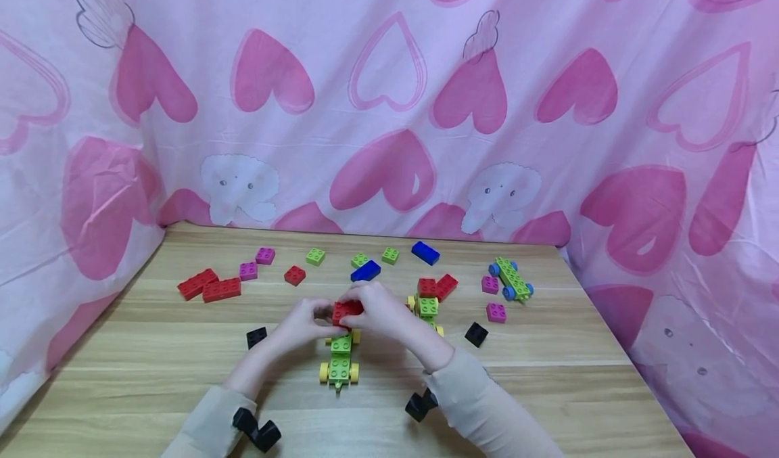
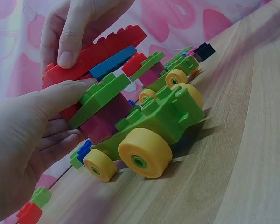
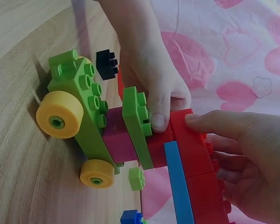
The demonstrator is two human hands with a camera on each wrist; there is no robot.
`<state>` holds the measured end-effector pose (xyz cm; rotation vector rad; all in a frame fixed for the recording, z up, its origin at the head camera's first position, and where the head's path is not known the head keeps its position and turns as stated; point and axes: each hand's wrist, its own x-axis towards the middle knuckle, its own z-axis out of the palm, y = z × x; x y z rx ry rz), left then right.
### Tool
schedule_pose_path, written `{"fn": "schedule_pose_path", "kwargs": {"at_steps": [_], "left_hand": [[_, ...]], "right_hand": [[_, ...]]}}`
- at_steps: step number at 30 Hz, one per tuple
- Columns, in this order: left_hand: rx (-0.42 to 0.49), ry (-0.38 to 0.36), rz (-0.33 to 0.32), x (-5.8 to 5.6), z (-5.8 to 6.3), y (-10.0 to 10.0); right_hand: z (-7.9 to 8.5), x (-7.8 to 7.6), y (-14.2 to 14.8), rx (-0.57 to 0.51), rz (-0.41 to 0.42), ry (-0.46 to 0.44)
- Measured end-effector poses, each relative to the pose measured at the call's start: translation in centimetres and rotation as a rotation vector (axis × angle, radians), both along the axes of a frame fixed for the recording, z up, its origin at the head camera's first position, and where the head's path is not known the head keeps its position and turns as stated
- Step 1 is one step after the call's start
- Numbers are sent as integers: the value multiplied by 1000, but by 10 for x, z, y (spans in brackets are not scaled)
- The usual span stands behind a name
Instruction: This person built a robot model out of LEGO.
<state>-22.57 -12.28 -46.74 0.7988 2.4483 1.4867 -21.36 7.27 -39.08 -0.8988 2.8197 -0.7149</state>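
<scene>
A toy brick vehicle stands on the table before me, its green base (image 1: pixel 339 370) on yellow wheels (image 2: pixel 145 153). Stacked on that base are a magenta brick (image 3: pixel 119 135), a green plate (image 3: pixel 136 126) and a red brick (image 3: pixel 159 148). My left hand (image 1: pixel 304 323) grips this stack, thumb against the red brick beside the green plate's studs. From above, my right hand (image 1: pixel 380 311) pinches the upper red bricks (image 3: pixel 196 168), which sit on the stack. A blue strip (image 3: pixel 178 182) runs along their underside. Part of the right fingers is hidden behind the bricks.
Right of my hands stands another green vehicle (image 1: pixel 428 307) with yellow wheels; a blue-wheeled green base (image 1: pixel 512 279) lies farther right. Black bricks (image 1: pixel 477 334) flank the work. Red bricks (image 1: pixel 222 289), magenta bricks (image 1: pixel 248 270), green bricks (image 1: pixel 315 256) and blue bricks (image 1: pixel 425 252) lie toward the back, before a pink curtain.
</scene>
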Motion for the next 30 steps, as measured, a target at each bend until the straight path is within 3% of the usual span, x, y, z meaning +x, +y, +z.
{"fn": "schedule_pose_path", "kwargs": {"at_steps": [12, 22, 30], "left_hand": [[-2, 49, -3, 0, -1, 1], [-14, 13, -5, 0, -3, -1], [-23, 25, 8, 1, -2, 0]], "right_hand": [[1, -3, -1, 3, 5, -40], [0, -1, -2, 19, -15, -24], [0, 0, -3, 2, -52, -36]]}}
